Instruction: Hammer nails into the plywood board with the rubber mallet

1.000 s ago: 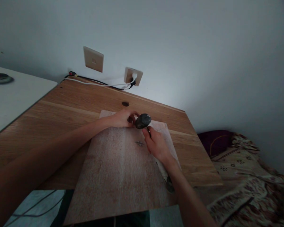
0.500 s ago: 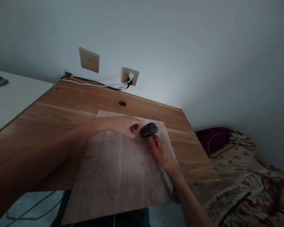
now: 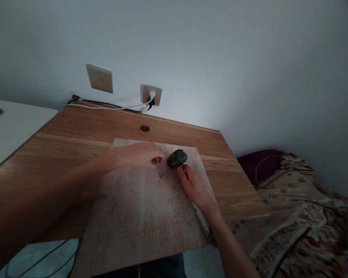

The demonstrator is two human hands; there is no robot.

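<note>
Your right hand (image 3: 195, 186) is clamped on the handle of the dark round-headed hammer (image 3: 176, 158), whose head sits low over the far end of the pale thin plywood sheet (image 3: 139, 216). Your left hand (image 3: 139, 155) rests just beside the head, fingertips pinched together. I cannot tell whether they hold a nail. Small metal nails (image 3: 163, 176) lie loose on the sheet, so the nailing looks barely begun.
</note>
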